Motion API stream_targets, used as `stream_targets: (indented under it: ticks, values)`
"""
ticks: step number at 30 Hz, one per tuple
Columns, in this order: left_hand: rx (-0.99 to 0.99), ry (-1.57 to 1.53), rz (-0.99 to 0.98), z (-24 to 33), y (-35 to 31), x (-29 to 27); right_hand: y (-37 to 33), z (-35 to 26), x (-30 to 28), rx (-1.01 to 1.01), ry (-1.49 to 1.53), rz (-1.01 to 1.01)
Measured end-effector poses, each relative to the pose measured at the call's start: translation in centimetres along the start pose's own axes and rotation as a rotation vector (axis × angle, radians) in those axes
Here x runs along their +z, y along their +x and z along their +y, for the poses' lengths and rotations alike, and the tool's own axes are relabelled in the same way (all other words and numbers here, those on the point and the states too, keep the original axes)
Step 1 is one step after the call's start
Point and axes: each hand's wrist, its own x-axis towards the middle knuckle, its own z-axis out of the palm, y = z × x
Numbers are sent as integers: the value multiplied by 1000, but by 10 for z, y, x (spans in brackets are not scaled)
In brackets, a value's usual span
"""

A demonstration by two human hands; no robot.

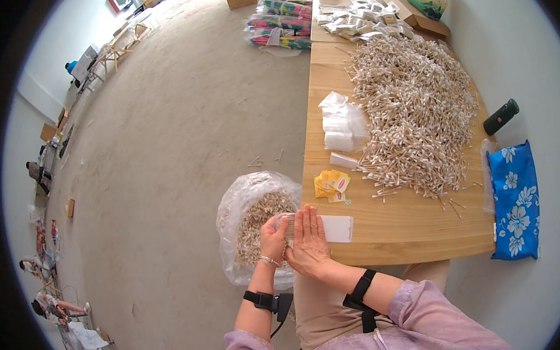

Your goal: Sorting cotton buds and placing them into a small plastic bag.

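At the table's near left edge, my left hand (272, 240) is closed around a bundle of cotton swabs (289, 220), which seems to sit in a clear small bag. My right hand (309, 242) lies flat beside it with fingers stretched out, palm down, covering part of the bundle. From under its right side sticks out a flat white piece (338, 229), a card or bag end; I cannot tell which. Just beyond my fingers lie several yellow cards (331, 183). Below my left hand, a clear plastic sack (230, 209) on the floor holds many loose swabs.
A large heap of cotton swabs (416, 111) covers much of the wooden table (385, 242). Clear bags (341, 124) lie left of it, packed pouches (367, 18) behind. Along the right wall are a dark cylinder (500, 117) and a blue flowered pouch (514, 204). Colourful wrapped bundles (285, 22) stand beyond.
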Motion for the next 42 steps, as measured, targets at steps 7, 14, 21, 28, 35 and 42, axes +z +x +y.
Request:
stream_targets:
  ticks: [7,14,21,28,35,42]
  values:
    - [92,199,106,-15,6,-2,-1,3,5,-32,-2,62]
    - [52,197,105,-10,8,3,-2,5,0,-71,-70,26]
    - [259,527,120,-14,6,-1,14,21,-35,-84,69,225]
    - [369,700,136,-23,12,-7,67,94,-70,324,-43,409]
    - [344,619,115,-27,13,-9,69,105,-70,290,129,513]
    - [348,621,123,-29,14,-9,69,118,-79,307,256,421]
